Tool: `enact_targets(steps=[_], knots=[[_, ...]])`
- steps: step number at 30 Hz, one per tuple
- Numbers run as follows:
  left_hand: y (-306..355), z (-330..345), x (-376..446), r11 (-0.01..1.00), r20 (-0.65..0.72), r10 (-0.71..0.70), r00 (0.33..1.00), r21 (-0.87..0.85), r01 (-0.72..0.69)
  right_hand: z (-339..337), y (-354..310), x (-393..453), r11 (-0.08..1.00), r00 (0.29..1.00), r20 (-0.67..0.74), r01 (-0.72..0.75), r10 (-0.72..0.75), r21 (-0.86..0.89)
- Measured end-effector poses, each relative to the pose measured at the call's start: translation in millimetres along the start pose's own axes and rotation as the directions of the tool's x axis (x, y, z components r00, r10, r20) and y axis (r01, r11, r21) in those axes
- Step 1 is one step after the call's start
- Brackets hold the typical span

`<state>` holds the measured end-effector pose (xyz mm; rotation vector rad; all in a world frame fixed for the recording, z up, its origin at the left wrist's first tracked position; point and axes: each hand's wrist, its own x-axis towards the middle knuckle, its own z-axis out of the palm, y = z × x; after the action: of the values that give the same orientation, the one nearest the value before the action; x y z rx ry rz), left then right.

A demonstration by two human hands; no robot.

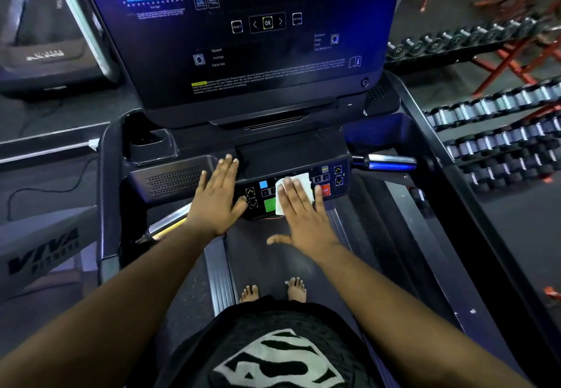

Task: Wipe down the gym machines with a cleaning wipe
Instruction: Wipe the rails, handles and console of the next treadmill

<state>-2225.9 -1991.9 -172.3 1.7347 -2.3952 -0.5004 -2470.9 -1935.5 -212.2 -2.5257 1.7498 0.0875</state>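
Note:
I stand on a treadmill facing its dark console (170, 181). A white cleaning wipe (299, 181) lies flat on the button panel (264, 195), between the green button and the red stop button. My right hand (299, 214) presses on the wipe with straight, spread fingers and covers most of it. My left hand (217, 195) rests flat on the console just left of the panel, fingers straight, thumb near the arrow buttons. It holds nothing.
The big display screen (243, 38) rises behind the panel. A cup holder (151, 144) sits at the left, a blue-lit handlebar (388, 163) at the right. Dumbbell racks (501, 132) line the right side. Another treadmill (45, 62) stands to the left.

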Motion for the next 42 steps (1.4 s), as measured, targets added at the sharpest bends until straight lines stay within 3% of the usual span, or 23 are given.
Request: enact_targets(steps=[3, 8, 10, 12, 15, 21, 29, 36, 42], knots=[[15.1, -2.3, 3.0, 0.994, -0.019, 0.074, 0.997, 0.078, -0.072, -4.0, 24.0, 3.9, 0.999, 0.998, -0.052, -0.048, 0.047, -0.019], [48.4, -0.3, 17.2, 0.968, -0.007, 0.118, 0.993, 0.222, -0.113, -5.1, 73.5, -8.4, 0.948, 0.950, -0.032, -0.307, 0.311, 0.086], [57.6, 4.2, 21.3, 0.961, 0.007, 0.130, 0.992, 0.246, -0.128, -3.3, 65.2, -9.3, 0.963, 0.965, 0.012, -0.262, 0.262, 0.063], [64.7, 7.9, 25.0, 0.951, 0.020, 0.140, 0.990, 0.276, -0.140, 2.7, 45.4, -7.4, 0.994, 0.994, 0.035, -0.103, 0.102, 0.027], [73.4, 10.2, 28.3, 0.944, 0.020, 0.124, 0.992, 0.305, -0.125, 11.0, 37.3, -9.1, 1.000, 0.999, -0.040, 0.017, -0.017, -0.002], [82.7, 11.8, 30.1, 0.944, -0.009, 0.069, 0.998, 0.325, -0.062, 13.9, 91.2, -21.3, 0.993, 0.993, -0.013, -0.115, 0.114, -0.017], [87.4, 18.5, 27.8, 0.955, -0.089, 0.046, 0.995, 0.295, -0.017, -23.1, 95.8, 23.5, 0.998, 0.988, -0.153, -0.017, 0.008, -0.056], [86.4, 20.2, 28.7, 0.960, -0.103, 0.039, 0.994, 0.281, -0.009, 16.9, 107.3, -24.5, 0.996, 0.995, -0.053, -0.084, 0.084, -0.009], [99.3, 20.4, 38.0, 0.957, -0.095, 0.083, 0.992, 0.284, -0.052, -33.2, 103.9, 26.3, 0.974, 0.971, -0.128, -0.187, 0.203, 0.127]])
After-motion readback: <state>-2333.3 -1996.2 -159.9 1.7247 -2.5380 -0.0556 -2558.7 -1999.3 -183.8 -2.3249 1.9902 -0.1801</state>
